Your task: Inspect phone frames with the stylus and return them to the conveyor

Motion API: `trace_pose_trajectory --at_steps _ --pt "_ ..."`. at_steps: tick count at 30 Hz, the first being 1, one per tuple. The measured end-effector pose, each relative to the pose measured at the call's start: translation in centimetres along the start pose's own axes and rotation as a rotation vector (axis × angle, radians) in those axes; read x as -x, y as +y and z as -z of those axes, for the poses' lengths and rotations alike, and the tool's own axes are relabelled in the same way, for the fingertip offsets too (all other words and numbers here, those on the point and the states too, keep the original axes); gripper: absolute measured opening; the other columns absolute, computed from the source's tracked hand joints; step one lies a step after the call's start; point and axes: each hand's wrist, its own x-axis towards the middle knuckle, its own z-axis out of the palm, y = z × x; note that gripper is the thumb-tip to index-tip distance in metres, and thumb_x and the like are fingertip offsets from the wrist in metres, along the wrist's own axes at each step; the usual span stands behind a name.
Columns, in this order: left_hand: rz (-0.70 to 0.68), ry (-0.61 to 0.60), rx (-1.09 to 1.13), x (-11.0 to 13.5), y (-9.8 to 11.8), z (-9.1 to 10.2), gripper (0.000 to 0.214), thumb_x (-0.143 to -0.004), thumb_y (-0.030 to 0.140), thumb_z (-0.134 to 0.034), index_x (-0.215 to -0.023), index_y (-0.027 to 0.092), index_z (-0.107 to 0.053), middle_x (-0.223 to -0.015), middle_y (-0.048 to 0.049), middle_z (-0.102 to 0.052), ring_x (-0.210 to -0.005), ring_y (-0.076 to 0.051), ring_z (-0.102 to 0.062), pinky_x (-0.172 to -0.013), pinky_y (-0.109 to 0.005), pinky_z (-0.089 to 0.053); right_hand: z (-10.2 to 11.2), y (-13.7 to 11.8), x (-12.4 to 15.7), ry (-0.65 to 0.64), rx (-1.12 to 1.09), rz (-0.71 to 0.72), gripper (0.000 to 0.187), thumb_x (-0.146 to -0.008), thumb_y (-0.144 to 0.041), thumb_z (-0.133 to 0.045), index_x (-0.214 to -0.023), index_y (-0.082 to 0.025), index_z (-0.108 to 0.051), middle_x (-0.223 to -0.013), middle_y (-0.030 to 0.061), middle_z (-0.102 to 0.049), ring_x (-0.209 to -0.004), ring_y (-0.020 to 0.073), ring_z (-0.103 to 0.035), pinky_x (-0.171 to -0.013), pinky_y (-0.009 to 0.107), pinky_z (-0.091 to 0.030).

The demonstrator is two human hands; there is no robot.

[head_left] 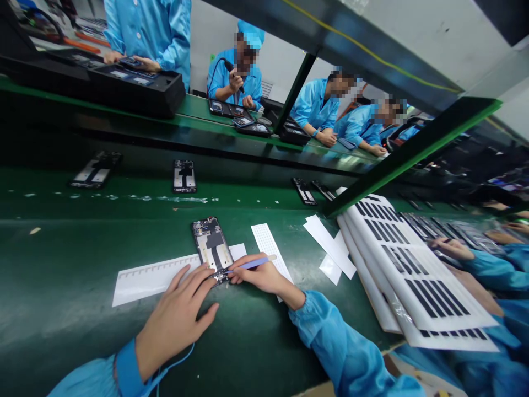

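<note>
An opened smartphone [214,241] with bare circuit boards lies on the green bench, its lower end toward me. My left hand [182,306] rests with spread fingers, the tips at the phone's lower left edge. Pinched in my right hand [258,275] is a slim lilac tool [253,263] with a pale end, its tip down at the phone's lower circuit board. Whether that tool is tweezers or a stick I cannot tell. Partly beneath the phone is a white label strip [152,278]. Beyond my right hand lies a sheet of small stickers [270,251].
White strips [330,248] lie to the right, beside stacked sheets of black adhesive pieces [413,264]. More opened phones [184,176] sit along the bench's far side. A green post [413,157] slants across the right. Several co-workers in blue [318,105] sit opposite; another's hand [452,249] is at right.
</note>
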Motion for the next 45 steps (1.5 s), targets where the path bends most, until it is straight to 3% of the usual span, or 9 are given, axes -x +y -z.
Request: trace_pose_trajectory --at_steps 15,21,27,37,45 --pt "-0.031 -0.011 -0.061 -0.22 0.13 0.45 0.040 -0.091 0.033 -0.051 -0.130 0.025 -0.053 -0.134 -0.0064 -0.055 -0.131 -0.026 -0.045 -0.113 -0.049 -0.025 0.01 0.07 -0.14 -0.011 -0.002 0.019 0.026 -0.076 -0.038 -0.075 -0.088 -0.014 -0.075 -0.074 0.0061 -0.073 -0.066 0.0181 -0.071 -0.065 0.030 -0.059" --pt "-0.043 0.005 -0.094 -0.33 0.45 0.54 0.039 -0.092 0.035 -0.051 -0.128 0.021 -0.054 -0.133 -0.0076 -0.057 -0.130 -0.026 -0.046 -0.116 -0.050 -0.020 -0.36 0.27 0.05 0.069 -0.025 0.047 0.045 -0.077 -0.039 -0.076 -0.115 -0.016 -0.065 -0.074 0.0033 -0.073 -0.064 0.0172 -0.071 -0.063 0.029 -0.059" --pt "-0.016 0.018 -0.049 -0.11 0.25 0.15 0.039 -0.091 0.042 -0.053 -0.122 0.018 -0.054 -0.132 -0.0080 -0.058 -0.130 -0.024 -0.047 -0.117 -0.048 -0.020 -0.31 0.44 0.45 0.051 0.011 0.005 0.024 -0.075 -0.035 -0.077 -0.089 -0.015 -0.074 -0.075 0.0060 -0.074 -0.067 0.0193 -0.073 -0.067 0.030 -0.060" --pt "-0.018 0.010 -0.055 -0.31 0.45 0.40 0.035 -0.091 0.041 -0.052 -0.118 0.019 -0.057 -0.131 -0.0087 -0.059 -0.129 -0.026 -0.048 -0.116 -0.050 -0.020 -0.19 -0.48 0.45 -0.028 0.112 0.074 0.017 -0.074 -0.025 -0.076 -0.089 -0.017 -0.077 -0.076 0.0044 -0.075 -0.069 0.0188 -0.073 -0.069 0.027 -0.059" --pt "-0.011 0.004 -0.060 -0.20 0.35 0.22 0.035 -0.090 0.040 -0.054 -0.118 0.020 -0.057 -0.130 -0.0078 -0.059 -0.129 -0.026 -0.048 -0.116 -0.050 -0.020 0.60 -0.20 0.02 -0.104 0.050 0.008 0.022 -0.076 -0.031 -0.076 -0.093 -0.017 -0.077 -0.083 0.0064 -0.075 -0.074 0.0202 -0.073 -0.070 0.028 -0.059"
